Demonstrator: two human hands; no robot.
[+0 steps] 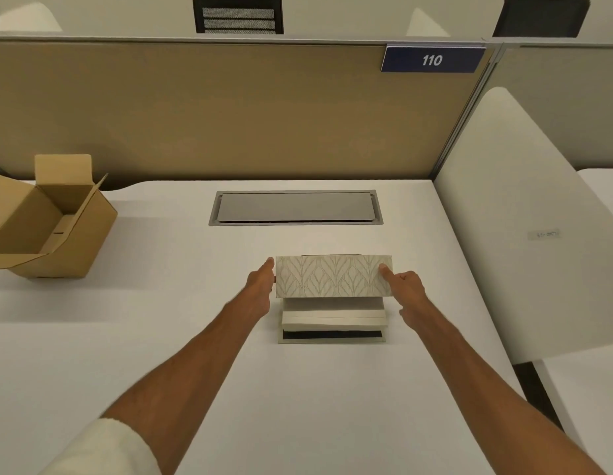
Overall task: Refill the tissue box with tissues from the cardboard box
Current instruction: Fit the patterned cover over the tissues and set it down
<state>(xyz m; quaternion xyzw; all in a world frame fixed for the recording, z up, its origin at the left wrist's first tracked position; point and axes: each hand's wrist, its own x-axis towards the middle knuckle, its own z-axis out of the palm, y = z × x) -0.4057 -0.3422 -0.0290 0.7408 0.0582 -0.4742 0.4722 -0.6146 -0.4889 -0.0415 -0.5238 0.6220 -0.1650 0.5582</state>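
Observation:
A leaf-patterned tissue box cover [333, 276] is held a little above a stack of white tissues [333, 317]. The stack rests on the box's flat base [332, 336], whose dark inner face shows at the front. My left hand [260, 289] grips the cover's left end and my right hand [402, 286] grips its right end. The cover hides the top of the stack. An open brown cardboard box [49, 222] stands at the far left of the table, and no tissues show in the part of its inside that I see.
A grey metal cable hatch [295, 207] is set into the white table [161, 303] behind the tissue box. A tan partition [212, 108] with a "110" sign [432, 59] closes the back. A white divider panel [517, 217] stands at the right edge.

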